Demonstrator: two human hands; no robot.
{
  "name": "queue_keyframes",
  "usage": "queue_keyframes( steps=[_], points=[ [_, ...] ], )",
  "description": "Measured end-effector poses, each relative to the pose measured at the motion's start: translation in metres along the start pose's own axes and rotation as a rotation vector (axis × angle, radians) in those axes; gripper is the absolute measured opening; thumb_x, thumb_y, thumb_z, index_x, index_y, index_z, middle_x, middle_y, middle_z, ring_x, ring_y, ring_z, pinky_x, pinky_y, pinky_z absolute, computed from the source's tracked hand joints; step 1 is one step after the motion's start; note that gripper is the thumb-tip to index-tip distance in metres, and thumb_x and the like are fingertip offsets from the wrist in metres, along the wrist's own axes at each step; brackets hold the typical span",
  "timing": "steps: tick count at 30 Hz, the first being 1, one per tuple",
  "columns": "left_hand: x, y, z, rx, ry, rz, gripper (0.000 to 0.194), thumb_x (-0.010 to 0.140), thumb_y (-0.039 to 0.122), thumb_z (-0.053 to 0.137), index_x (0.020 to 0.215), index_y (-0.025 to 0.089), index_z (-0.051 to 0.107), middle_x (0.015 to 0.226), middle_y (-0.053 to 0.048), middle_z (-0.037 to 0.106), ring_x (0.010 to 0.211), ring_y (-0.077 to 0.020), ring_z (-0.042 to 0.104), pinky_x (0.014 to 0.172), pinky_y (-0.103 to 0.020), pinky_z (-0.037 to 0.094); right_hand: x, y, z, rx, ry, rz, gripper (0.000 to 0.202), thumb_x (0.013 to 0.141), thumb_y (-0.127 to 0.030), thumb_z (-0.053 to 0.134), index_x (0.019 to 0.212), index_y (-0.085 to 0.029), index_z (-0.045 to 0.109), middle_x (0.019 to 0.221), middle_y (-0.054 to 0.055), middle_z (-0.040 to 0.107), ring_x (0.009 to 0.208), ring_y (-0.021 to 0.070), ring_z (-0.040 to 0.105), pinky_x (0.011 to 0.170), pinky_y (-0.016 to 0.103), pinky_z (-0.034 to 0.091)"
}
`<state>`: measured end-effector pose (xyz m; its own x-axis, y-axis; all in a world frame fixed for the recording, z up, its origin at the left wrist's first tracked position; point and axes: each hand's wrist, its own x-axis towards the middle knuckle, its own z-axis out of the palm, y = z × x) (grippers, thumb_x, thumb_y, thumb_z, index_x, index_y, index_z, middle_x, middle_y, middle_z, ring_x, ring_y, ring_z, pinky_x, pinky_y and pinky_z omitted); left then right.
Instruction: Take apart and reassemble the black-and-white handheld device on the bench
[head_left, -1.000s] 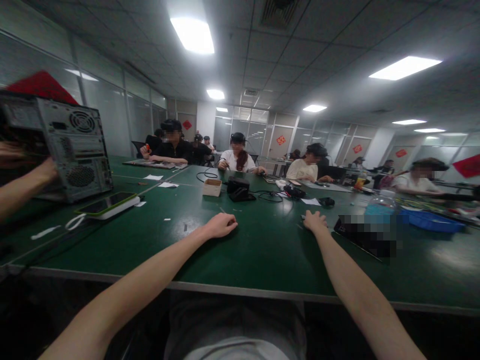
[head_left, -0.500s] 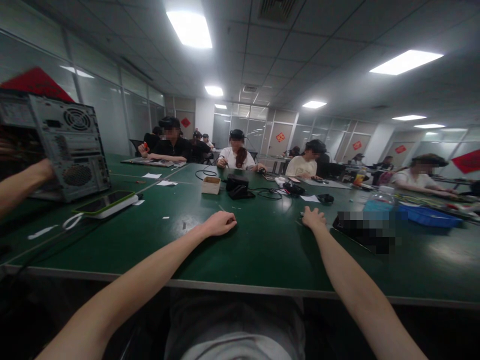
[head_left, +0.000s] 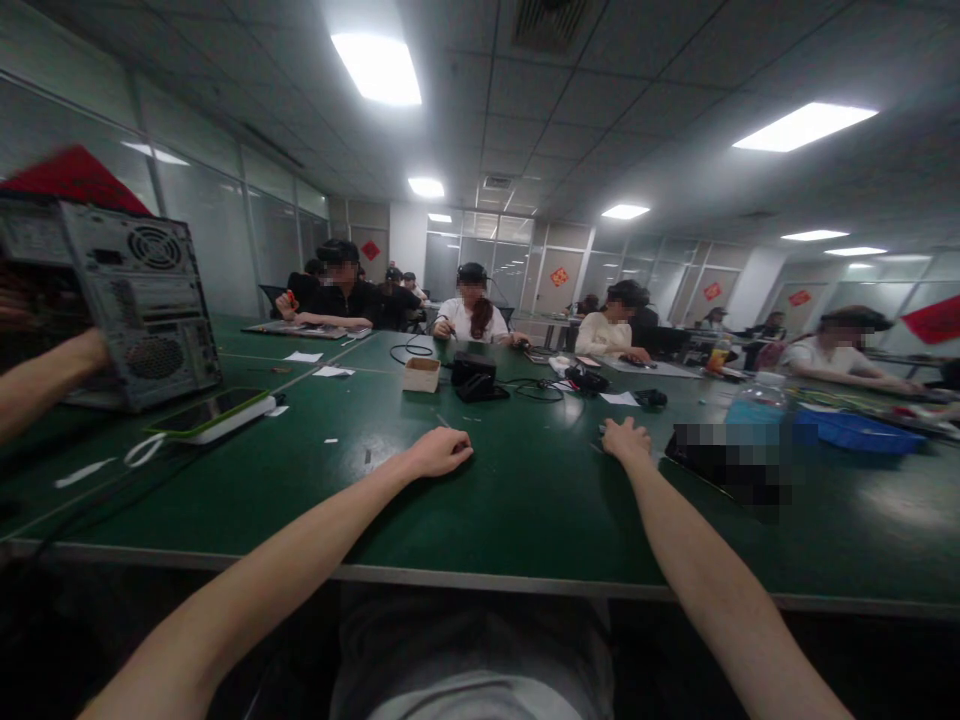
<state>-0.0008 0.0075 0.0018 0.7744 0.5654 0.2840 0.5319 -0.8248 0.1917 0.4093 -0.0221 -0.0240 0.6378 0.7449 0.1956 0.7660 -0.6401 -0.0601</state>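
My left hand point(head_left: 444, 452) rests on the green table point(head_left: 525, 520) with its fingers curled into a loose fist; whatever it may hold is hidden. Further right, my right hand point(head_left: 627, 440) lies palm down on the table, fingers bent but apart. A small greyish bit shows at its left fingertips, too small to name. A dark object point(head_left: 724, 465), partly blurred out, lies just right of my right hand. Beyond my left hand stand a small tan box point(head_left: 421, 375) and a black device point(head_left: 474, 376).
At left a co-worker's arm point(head_left: 52, 385) reaches into an open computer case point(head_left: 142, 300). Near it lies a phone point(head_left: 214, 408) on a white block with a cable. To the right are a bottle point(head_left: 757, 400) and a blue tray point(head_left: 859, 428). Several people sit across the table.
Both my hands stay in nearly the same places. The view has shifted very slightly.
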Motion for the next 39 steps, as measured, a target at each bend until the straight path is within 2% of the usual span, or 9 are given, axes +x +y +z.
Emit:
queue_keyframes(
  steps=[4,9,14,18,24,29,34,39],
  points=[
    [0.0007,-0.0013,0.0013,0.001,0.005,0.002,0.026,0.086,0.035,0.046,0.093,0.017,0.064,0.083,-0.005,0.067,0.072,-0.0161,0.06,0.063,-0.023,0.041,-0.0036,-0.0001,-0.003,-0.01,-0.005,-0.01,0.038,0.09,-0.038,0.038,0.126,-0.029,0.043,0.125,0.016,0.038,0.11,0.035,0.045,0.082,0.044,0.037],
    [-0.0002,-0.0013,0.0006,-0.009,0.001,0.005,0.026,0.086,0.035,0.046,0.094,0.017,0.064,0.084,-0.005,0.067,0.073,-0.0157,0.06,0.064,-0.023,0.041,-0.0048,-0.0016,-0.0056,-0.028,-0.04,-0.013,0.034,0.089,-0.037,0.037,0.12,-0.029,0.05,0.126,0.015,0.038,0.112,0.0361,0.044,0.082,0.045,0.036],
    [-0.0012,0.0011,-0.001,0.003,-0.001,0.003,0.026,0.087,0.035,0.046,0.093,0.017,0.064,0.084,-0.005,0.067,0.073,-0.0159,0.06,0.063,-0.023,0.042,-0.004,-0.0011,-0.006,-0.01,-0.048,-0.018,0.041,0.089,-0.037,0.038,0.13,-0.029,0.038,0.128,0.016,0.036,0.113,0.0352,0.043,0.084,0.046,0.035],
    [-0.0013,0.0023,-0.0021,-0.001,-0.01,0.001,0.026,0.087,0.034,0.046,0.094,0.017,0.064,0.085,-0.005,0.066,0.073,-0.0156,0.06,0.063,-0.023,0.042,-0.0015,-0.0006,-0.0051,-0.007,-0.075,-0.022,0.037,0.09,-0.04,0.037,0.124,-0.028,0.046,0.129,0.017,0.035,0.114,0.0365,0.041,0.085,0.048,0.035],
    [-0.0017,0.0023,-0.0026,0.003,-0.013,-0.001,0.027,0.086,0.035,0.046,0.094,0.017,0.064,0.085,-0.005,0.067,0.075,-0.0164,0.06,0.064,-0.023,0.042,0.0042,0.0021,-0.0023,-0.007,-0.06,-0.025,0.045,0.087,-0.042,0.046,0.129,-0.03,0.038,0.128,0.016,0.037,0.114,0.036,0.044,0.084,0.046,0.037],
    [-0.0013,0.0007,-0.0009,0.005,-0.012,0.006,0.026,0.086,0.034,0.046,0.094,0.017,0.064,0.083,-0.005,0.066,0.073,-0.016,0.06,0.063,-0.023,0.042,0.0032,0.0016,-0.0025,-0.012,-0.081,-0.018,0.037,0.088,-0.041,0.043,0.123,-0.031,0.046,0.129,0.016,0.036,0.115,0.037,0.043,0.084,0.047,0.037],
    [-0.0004,-0.0008,0.0005,0.012,-0.019,0.001,0.026,0.086,0.035,0.047,0.094,0.017,0.064,0.083,-0.005,0.066,0.072,-0.0158,0.059,0.062,-0.023,0.041,-0.0008,0.0006,-0.0043,0.008,-0.049,-0.014,0.044,0.087,-0.039,0.046,0.13,-0.03,0.038,0.129,0.016,0.036,0.115,0.0355,0.043,0.085,0.046,0.037],
    [-0.0008,-0.0007,0.0001,0.004,-0.015,0.0,0.026,0.086,0.034,0.046,0.095,0.017,0.064,0.083,-0.005,0.066,0.072,-0.0158,0.06,0.062,-0.023,0.041,0.0003,0.0001,-0.0049,-0.007,-0.082,-0.016,0.035,0.087,-0.04,0.046,0.12,-0.031,0.049,0.129,0.014,0.035,0.116,0.0365,0.042,0.084,0.047,0.038]
  ],
)
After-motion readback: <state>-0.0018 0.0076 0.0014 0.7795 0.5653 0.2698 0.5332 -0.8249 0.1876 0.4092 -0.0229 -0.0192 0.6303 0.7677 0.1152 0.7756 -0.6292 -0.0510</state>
